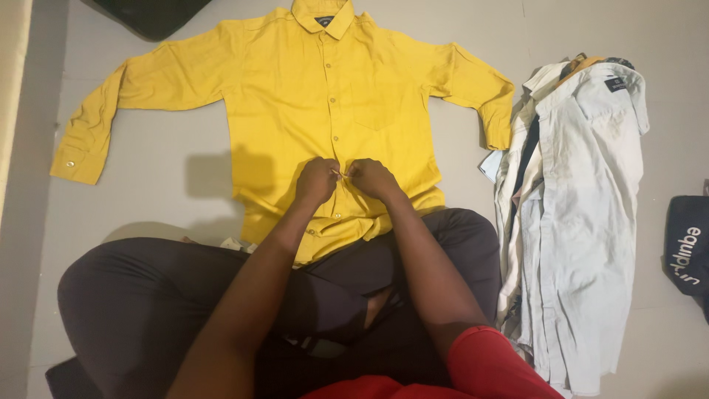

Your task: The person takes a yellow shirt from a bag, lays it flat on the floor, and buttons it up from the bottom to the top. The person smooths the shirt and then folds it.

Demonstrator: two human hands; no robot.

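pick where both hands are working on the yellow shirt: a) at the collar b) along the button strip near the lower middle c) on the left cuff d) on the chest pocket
b: the left hand and right hand meet, pinching at the button line of the yellow shirt, low on its front, well below the collar and the chest pocket.

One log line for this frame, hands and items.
left hand: pinching shirt placket | right hand: same | yellow shirt: flat on floor | pale shirts: piled beside
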